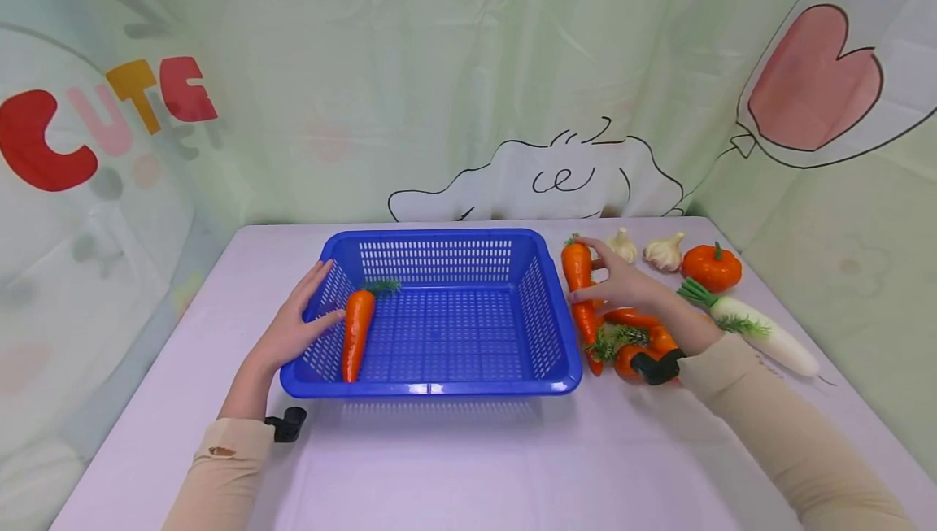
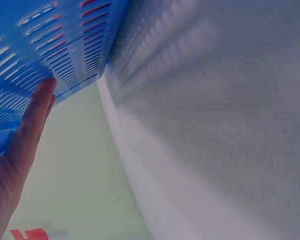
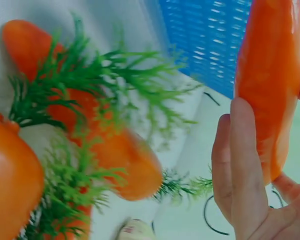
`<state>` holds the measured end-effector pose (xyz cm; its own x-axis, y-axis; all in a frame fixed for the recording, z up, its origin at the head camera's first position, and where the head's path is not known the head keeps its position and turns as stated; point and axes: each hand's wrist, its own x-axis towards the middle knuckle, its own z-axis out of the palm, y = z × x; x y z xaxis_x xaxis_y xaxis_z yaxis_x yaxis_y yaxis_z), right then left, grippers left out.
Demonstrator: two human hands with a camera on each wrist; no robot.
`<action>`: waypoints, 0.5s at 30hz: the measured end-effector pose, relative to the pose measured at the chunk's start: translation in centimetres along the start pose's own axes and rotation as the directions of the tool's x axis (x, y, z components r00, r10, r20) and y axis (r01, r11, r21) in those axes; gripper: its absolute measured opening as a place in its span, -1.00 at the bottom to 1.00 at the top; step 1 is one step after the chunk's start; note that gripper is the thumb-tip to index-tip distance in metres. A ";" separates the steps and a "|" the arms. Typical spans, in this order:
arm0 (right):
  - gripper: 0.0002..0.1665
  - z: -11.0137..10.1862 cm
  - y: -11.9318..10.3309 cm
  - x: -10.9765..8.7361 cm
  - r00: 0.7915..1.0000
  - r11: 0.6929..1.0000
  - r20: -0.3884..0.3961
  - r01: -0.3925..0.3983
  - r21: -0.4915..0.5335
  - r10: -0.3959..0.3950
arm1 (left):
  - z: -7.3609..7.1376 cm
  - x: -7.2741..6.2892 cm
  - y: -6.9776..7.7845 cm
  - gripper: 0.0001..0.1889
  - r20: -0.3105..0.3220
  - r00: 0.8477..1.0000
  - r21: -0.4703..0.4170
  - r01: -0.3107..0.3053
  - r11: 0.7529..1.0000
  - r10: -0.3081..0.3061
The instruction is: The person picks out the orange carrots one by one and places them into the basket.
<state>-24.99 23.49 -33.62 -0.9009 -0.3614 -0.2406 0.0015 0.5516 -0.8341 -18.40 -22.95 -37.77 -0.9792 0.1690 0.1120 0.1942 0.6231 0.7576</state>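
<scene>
My right hand [image 1: 618, 279] holds an orange carrot [image 1: 578, 267] between thumb and fingers, just beyond the right wall of a blue plastic basket [image 1: 430, 389]. In the right wrist view the carrot [image 3: 270, 85] stands close to the hand, with the fingers [image 3: 245, 150] along one side and its lower end near the palm. My left hand [image 1: 296, 328] rests at the basket's left side, its straight fingers on the outer wall and the thumb reaching over the rim. The left wrist view shows a finger [image 2: 32, 117] against the slotted wall. Inside the basket, another carrot [image 1: 357, 332] lies near the left wall.
Right of the basket lie garlic bulbs [image 1: 664, 253], an orange pumpkin [image 1: 712, 267] and a white radish [image 1: 764, 336] with green leaves. Below my right hand are more orange vegetables, including a round one [image 1: 629, 360], and green fronds [image 1: 622, 337]. A printed curtain [image 1: 366, 108] hangs behind the table.
</scene>
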 end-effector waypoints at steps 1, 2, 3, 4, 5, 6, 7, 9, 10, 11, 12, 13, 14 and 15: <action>0.12 -0.1 -0.2 -0.2 1.000 1.000 -0.004 0.003 0.001 -0.003 | 0.0 0.0 0.0 -0.20 0.000 1.000 -0.001 0.000 1.000 0.000; 0.11 -0.1 -0.5 -0.3 1.000 1.000 -0.006 0.004 -0.005 -0.004 | 0.0 0.0 0.0 -0.20 0.000 1.000 -0.001 0.000 1.000 0.000; 0.11 -0.2 -0.8 -0.5 1.000 1.000 -0.012 0.006 -0.012 -0.006 | 0.0 0.0 0.0 -0.20 0.001 1.000 -0.001 0.000 1.000 0.000; 0.10 -0.3 -1.1 -0.7 1.000 1.000 -0.017 0.010 -0.017 -0.010 | 0.0 0.0 0.0 -0.20 0.002 1.000 -0.001 0.000 1.000 0.000; 0.10 -0.3 -1.4 -0.8 1.000 1.000 -0.018 0.015 -0.018 -0.015 | 0.0 0.0 0.0 -0.20 0.002 1.000 -0.001 0.001 1.000 -0.001; 0.10 -0.4 -1.7 -1.0 1.000 1.000 -0.020 0.016 -0.023 -0.017 | 0.0 0.0 0.0 -0.20 0.003 1.000 -0.002 0.002 1.000 -0.002; 0.10 -0.4 -1.9 -1.1 1.000 0.999 -0.023 0.018 -0.032 -0.019 | 0.0 0.0 0.0 -0.20 0.004 1.000 -0.002 0.002 1.000 -0.002; 0.11 -0.4 -2.4 -1.4 0.999 0.999 -0.024 0.023 -0.039 -0.024 | -0.1 0.0 0.0 -0.20 0.004 1.000 -0.003 0.002 1.000 -0.002; 0.11 -0.4 -2.6 -1.5 0.999 0.999 -0.022 0.024 -0.040 -0.025 | 0.0 0.0 0.0 -0.20 0.003 1.000 -0.002 0.002 1.000 -0.002; 0.11 -0.4 -2.7 -1.6 0.999 0.999 -0.023 0.025 -0.044 -0.026 | 0.0 0.0 0.0 -0.20 0.003 1.000 -0.003 0.001 1.000 -0.001; 0.12 -0.4 -2.9 -1.7 0.999 0.998 -0.024 0.025 -0.051 -0.026 | 0.0 0.0 0.0 -0.20 0.003 1.000 -0.003 0.000 1.000 0.000; 0.12 -0.3 -3.1 -1.8 0.999 0.998 -0.025 0.025 -0.054 -0.027 | 0.0 0.0 0.1 -0.20 0.004 1.000 -0.003 0.000 1.000 0.000; 0.12 -0.3 -3.3 -1.9 0.999 0.998 -0.027 0.025 -0.059 -0.027 | -0.1 0.0 0.1 -0.20 0.004 1.000 -0.003 -0.001 1.000 0.001; 0.12 -0.2 -3.5 -1.9 0.999 0.998 -0.028 0.025 -0.063 -0.027 | -0.1 0.0 0.1 -0.20 0.004 1.000 -0.002 -0.002 1.000 0.002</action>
<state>-23.36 22.40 -30.16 -0.9123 -0.3548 -0.2043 -0.0481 0.5885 -0.8071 -18.38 -22.93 -37.64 -0.9786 0.1735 0.1109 0.1961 0.6211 0.7588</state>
